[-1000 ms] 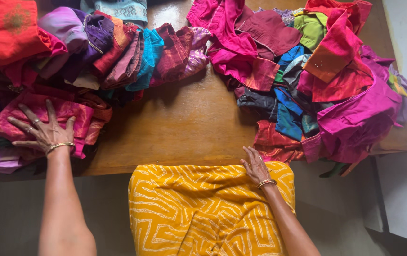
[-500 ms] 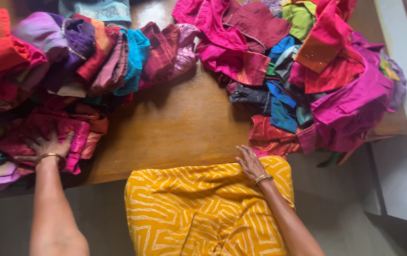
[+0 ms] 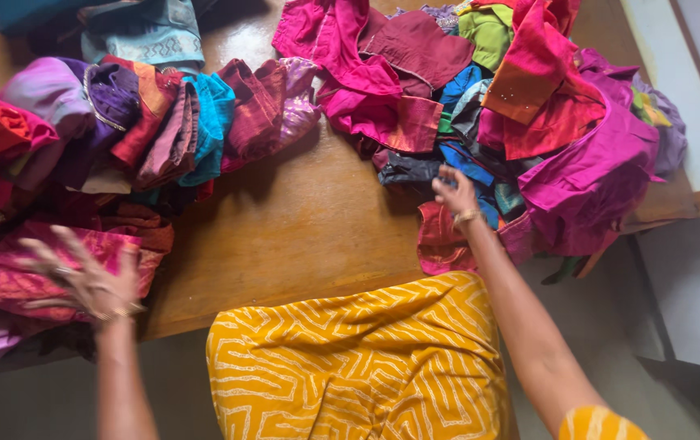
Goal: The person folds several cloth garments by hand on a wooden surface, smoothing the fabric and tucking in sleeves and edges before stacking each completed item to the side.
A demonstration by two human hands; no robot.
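Observation:
My left hand (image 3: 85, 277) hovers blurred, fingers spread, just over a folded pink and maroon garment (image 3: 16, 273) at the left of the wooden table (image 3: 301, 220). It holds nothing. My right hand (image 3: 456, 194) reaches out over the loose heap of coloured blouses (image 3: 529, 122) at the right, fingers apart, above dark blue and grey pieces (image 3: 415, 169) and a red piece (image 3: 439, 240). It grips nothing that I can see. My yellow patterned garment (image 3: 358, 358) fills the bottom middle.
A row of folded clothes (image 3: 162, 122) in purple, red, teal and maroon runs along the left and back. A light blue folded piece (image 3: 146, 33) lies behind it. The table's right edge meets a pale surface (image 3: 692, 90). Grey floor lies below.
My right hand left my lap and moved up to the loose heap. My left hand lifted off the pink garment with fingers spread. The view shifted slightly.

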